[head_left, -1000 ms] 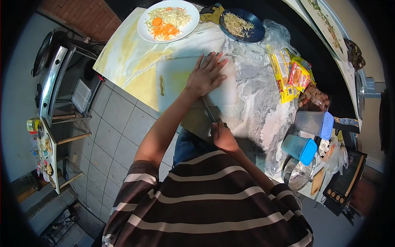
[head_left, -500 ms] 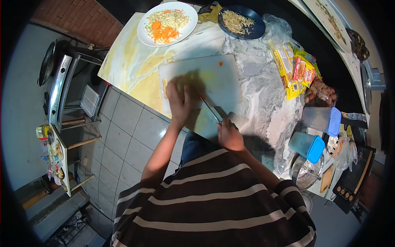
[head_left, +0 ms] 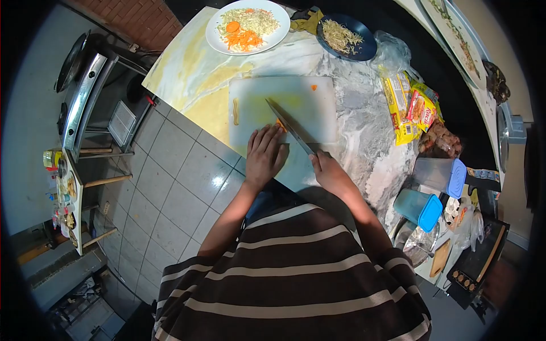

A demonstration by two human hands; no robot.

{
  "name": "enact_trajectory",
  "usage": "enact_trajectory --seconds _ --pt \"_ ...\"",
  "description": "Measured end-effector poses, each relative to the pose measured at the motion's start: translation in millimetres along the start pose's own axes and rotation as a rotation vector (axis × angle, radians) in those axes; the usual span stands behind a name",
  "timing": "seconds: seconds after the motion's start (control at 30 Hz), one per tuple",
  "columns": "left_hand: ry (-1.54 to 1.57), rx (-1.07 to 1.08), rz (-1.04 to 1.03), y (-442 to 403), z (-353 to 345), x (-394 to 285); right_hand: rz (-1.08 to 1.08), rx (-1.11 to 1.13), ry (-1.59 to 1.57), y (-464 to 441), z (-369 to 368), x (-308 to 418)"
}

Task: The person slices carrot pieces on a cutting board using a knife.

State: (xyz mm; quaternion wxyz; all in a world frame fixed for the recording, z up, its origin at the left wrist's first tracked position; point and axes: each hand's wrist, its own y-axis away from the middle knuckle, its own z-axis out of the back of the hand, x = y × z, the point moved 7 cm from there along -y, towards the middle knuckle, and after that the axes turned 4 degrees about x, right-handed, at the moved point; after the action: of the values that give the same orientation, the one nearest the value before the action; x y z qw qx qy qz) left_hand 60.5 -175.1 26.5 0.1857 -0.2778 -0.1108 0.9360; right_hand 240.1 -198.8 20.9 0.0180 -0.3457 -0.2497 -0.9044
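Note:
My right hand (head_left: 330, 171) is wrapped round the handle of a long knife (head_left: 290, 128), whose blade points up and left over the white cutting board (head_left: 318, 116). Beside the blade, at the board's near edge, my left hand (head_left: 265, 156) has its fingers together on or by a small orange piece (head_left: 280, 123), mostly covered by the fingertips. Another orange bit (head_left: 314, 88) lies near the board's top right corner. A thin yellowish strip (head_left: 236, 111) is at its left side.
Behind the board stand a white plate (head_left: 274, 38) of shredded vegetables and a dark plate (head_left: 367, 50) of sprouts. Yellow packets (head_left: 401, 105), a blue-lidded container (head_left: 454, 177), a turquoise container (head_left: 418, 207) and a metal bowl (head_left: 414, 243) are at the right. Tiled floor (head_left: 187, 176) lies left.
My left hand, first spread flat on the board, has moved back to its near edge and closed its fingers near an orange piece. The knife, earlier partly hidden, now shows fully over the board.

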Motion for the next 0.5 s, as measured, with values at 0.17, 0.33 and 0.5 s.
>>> enact_trajectory --seconds 0.17,0.33,0.5 --pt "-0.015 -0.025 0.001 1 0 0 0.029 -0.162 0.186 6 -14 -1" --pt "-0.022 -0.046 -0.009 4 -1 2 -0.007 -0.193 0.290 16 -19 -20" --pt "0.019 -0.042 0.002 0 2 -2 -0.138 0.119 -0.580 13 -18 -40"
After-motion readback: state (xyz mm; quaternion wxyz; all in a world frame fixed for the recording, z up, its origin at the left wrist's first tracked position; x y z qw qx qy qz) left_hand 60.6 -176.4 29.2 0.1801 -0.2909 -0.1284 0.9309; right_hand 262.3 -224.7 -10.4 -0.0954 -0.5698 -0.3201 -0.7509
